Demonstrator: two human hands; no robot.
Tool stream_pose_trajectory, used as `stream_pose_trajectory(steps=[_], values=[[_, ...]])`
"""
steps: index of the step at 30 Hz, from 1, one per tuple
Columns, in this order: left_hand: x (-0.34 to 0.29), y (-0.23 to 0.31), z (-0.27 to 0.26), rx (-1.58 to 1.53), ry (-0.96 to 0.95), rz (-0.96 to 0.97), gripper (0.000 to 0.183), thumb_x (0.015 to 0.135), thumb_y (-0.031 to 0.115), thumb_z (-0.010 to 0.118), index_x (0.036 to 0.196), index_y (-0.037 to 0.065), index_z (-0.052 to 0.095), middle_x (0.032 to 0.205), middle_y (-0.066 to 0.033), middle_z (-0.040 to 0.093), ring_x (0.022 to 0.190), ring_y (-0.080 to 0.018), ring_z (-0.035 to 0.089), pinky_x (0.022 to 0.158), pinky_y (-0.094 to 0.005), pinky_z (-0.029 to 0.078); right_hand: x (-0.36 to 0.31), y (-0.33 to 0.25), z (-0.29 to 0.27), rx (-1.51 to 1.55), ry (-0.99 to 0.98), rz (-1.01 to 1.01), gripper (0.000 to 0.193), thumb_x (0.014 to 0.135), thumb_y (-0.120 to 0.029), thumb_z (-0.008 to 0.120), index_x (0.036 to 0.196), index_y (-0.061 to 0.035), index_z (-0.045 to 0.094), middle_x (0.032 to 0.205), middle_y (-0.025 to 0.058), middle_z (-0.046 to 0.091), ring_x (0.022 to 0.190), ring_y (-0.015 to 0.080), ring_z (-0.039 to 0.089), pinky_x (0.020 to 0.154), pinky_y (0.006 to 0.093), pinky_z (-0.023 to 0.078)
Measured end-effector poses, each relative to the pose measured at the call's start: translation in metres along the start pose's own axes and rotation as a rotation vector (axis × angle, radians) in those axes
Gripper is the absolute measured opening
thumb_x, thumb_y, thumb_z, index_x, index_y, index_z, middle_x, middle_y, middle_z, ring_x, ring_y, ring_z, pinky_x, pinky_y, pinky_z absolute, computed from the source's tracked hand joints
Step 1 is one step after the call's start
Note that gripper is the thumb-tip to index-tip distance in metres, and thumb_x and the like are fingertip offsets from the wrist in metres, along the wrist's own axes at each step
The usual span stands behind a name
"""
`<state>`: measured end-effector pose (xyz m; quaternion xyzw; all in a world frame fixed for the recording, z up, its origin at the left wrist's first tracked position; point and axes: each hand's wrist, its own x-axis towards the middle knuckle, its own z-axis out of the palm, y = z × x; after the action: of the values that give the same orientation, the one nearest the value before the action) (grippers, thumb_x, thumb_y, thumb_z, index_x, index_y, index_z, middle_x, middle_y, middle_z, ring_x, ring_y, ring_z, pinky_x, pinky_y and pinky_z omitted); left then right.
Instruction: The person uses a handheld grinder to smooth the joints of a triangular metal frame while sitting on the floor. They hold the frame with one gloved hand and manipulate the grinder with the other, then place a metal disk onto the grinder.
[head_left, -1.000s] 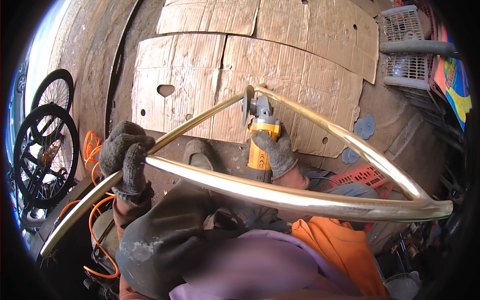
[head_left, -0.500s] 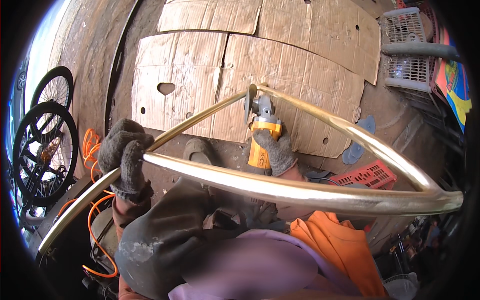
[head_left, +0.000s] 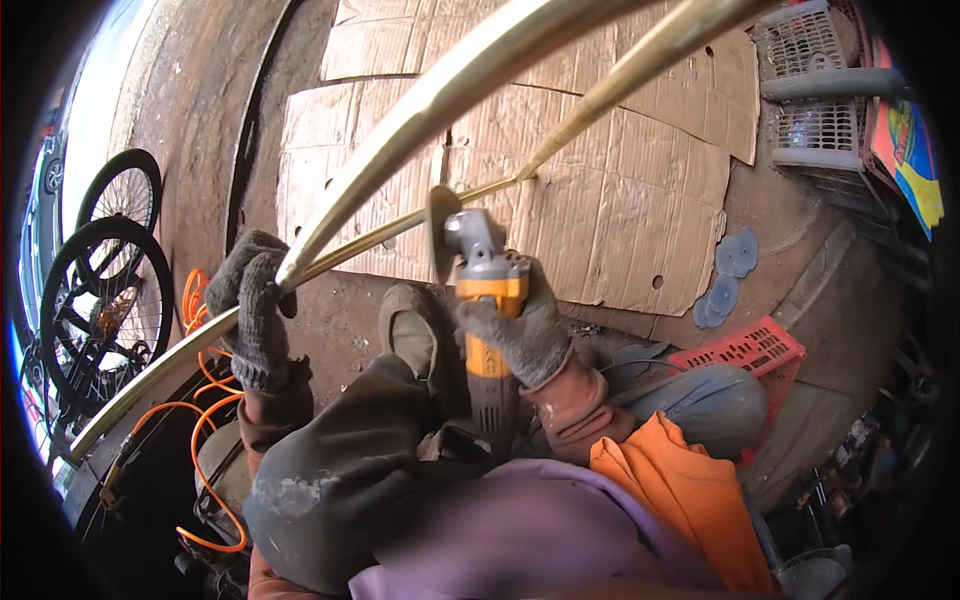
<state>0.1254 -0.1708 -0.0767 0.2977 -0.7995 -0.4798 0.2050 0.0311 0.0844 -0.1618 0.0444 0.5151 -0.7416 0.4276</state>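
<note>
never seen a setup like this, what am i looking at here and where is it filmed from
There is no robot here, just a person wearing grey gloves. Every picture comes from one wide fisheye camera on their head, looking down, so straight edges bend near the rim.

The left hand grips a gold-coloured metal tube frame. The right hand holds a yellow and grey angle grinder. Its disc overlaps a tube in the view, but I can't tell whether they touch.

Flattened cardboard lies on the floor, with blue-grey round discs beside it. Two spoked wheels and an orange hose are at the left.
</note>
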Motion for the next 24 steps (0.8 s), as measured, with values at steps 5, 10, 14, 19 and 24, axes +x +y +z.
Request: stream_pose_trajectory(steps=[5,10,14,19,24], values=[[0.001,-0.012,-0.001,-0.056,0.011,-0.022,0.051,0.096,0.036,0.054,0.101,-0.013,0.067,0.066,-0.0092,0.062,0.042,-0.0091,0.047,0.039,-0.0238,0.033,0.019,0.023,-0.034,0.018,0.140,0.033,0.048,0.081,-0.006,0.081,0.119,-0.0065,0.051,0.097,0.0073,0.067,0.078,0.0166,0.068,0.067,0.0313,0.059],[0.004,-0.003,0.002,-0.156,0.014,-0.047,0.030,0.093,0.019,0.059,0.078,-0.006,0.064,0.073,-0.0077,0.057,0.048,-0.0079,0.047,0.042,-0.0237,0.031,-0.006,0.011,0.002,-0.112,-0.010,-0.029,0.050,0.080,-0.011,0.082,0.117,-0.0070,0.049,0.104,0.0071,0.064,0.089,0.0140,0.066,0.074,0.0296,0.056],[0.031,0.001,-0.002,-0.109,-0.172,0.178,0.028,0.092,0.020,0.059,0.078,-0.004,0.065,0.071,-0.0071,0.057,0.052,-0.0077,0.046,0.046,-0.0253,0.032,-0.017,0.014,-0.038,0.066,0.151,0.088,0.044,0.079,-0.009,0.082,0.117,-0.0049,0.060,0.096,0.0086,0.068,0.078,0.0177,0.069,0.068,0.0322,0.059],[0.088,0.028,0.015,0.119,-0.302,0.766,0.043,0.084,0.035,0.061,0.100,-0.004,0.069,0.098,-0.0186,0.061,0.097,-0.0331,0.059,0.086,-0.0424,0.047,-0.041,-0.004,-0.091,0.232,0.537,-0.026,0.039,0.081,-0.015,0.082,0.113,-0.0041,0.063,0.093,0.0060,0.068,0.076,0.0161,0.067,0.065,0.0297,0.058],[0.112,0.088,0.031,0.439,-0.191,0.600,0.059,0.092,0.054,0.059,0.125,0.005,0.066,0.116,-0.0233,0.067,0.109,-0.0314,0.064,0.095,-0.0417,0.051,-0.062,-0.079,-0.111,0.165,0.654,-0.488,0.046,0.079,-0.012,0.083,0.118,-0.0069,0.060,0.090,0.0061,0.067,0.068,0.0171,0.066,0.059,0.0326,0.058]])
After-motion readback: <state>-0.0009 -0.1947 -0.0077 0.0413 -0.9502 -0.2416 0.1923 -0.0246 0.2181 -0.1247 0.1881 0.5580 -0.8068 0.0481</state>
